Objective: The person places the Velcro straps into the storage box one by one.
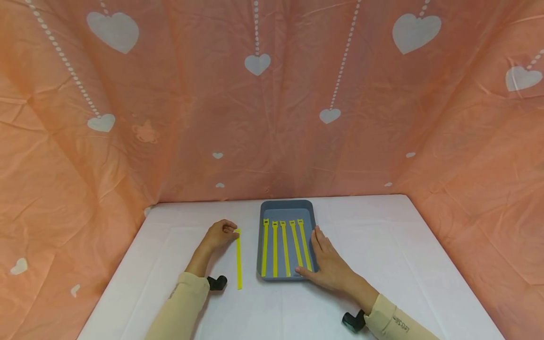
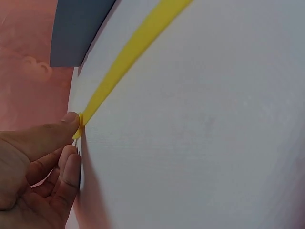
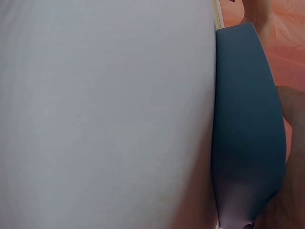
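My left hand pinches the slotted head of a yellow cable tie between thumb and fingertips. This tie stretches along the white table, left of a grey-blue tray. In the left wrist view, the thumb covers part of the tie's head. Several more yellow cable ties lie side by side lengthwise in the tray, slotted heads toward the back. My right hand rests against the tray's right side, fingers straight along the wall and thumb at the front rim. The tray's wall partly hides that hand in the right wrist view.
The white tabletop extends on both sides of the tray. Pinkish-orange cloth with white hearts encloses the back and sides. A black wrist device sits by the left cuff, another by the right cuff.
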Motion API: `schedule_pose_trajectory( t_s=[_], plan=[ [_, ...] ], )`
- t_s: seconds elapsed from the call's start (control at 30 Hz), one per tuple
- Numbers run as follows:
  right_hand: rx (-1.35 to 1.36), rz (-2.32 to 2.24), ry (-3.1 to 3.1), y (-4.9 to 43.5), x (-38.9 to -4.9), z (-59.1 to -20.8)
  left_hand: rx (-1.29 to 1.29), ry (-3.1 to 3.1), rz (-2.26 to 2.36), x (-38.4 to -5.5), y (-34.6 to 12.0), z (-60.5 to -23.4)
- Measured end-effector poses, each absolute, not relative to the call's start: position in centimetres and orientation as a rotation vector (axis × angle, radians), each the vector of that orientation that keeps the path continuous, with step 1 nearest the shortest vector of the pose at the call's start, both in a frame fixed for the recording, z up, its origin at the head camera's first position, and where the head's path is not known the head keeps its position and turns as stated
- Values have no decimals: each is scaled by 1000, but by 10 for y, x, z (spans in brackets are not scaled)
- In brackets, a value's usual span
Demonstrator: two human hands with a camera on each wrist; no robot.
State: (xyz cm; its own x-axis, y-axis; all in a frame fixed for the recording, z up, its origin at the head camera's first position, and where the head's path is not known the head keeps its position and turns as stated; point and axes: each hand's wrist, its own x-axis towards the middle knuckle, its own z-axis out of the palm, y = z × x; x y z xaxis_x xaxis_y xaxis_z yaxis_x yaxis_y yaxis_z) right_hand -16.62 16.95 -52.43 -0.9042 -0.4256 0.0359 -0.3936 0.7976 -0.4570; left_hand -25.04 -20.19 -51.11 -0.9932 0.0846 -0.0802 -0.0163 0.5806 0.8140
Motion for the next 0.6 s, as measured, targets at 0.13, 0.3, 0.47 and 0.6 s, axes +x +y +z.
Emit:
schedule_pose_trajectory(
  t_s=[0.13, 0.3, 0.47, 0.6],
  plan=[
    [-671, -719, 2916, 170, -166, -525, 27, 2715, 1349, -250, -199, -511],
    [-669, -719, 2920, 170, -166, -526, 48, 2750, 1316, -250, -197, -511],
    [-660, -730, 2917, 170, -166, -526, 71, 2749, 1313, -250, -197, -512],
    [-657, -725, 2920, 170, -166, -526, 89, 2754, 1316, -252, -198, -515]
  ],
)
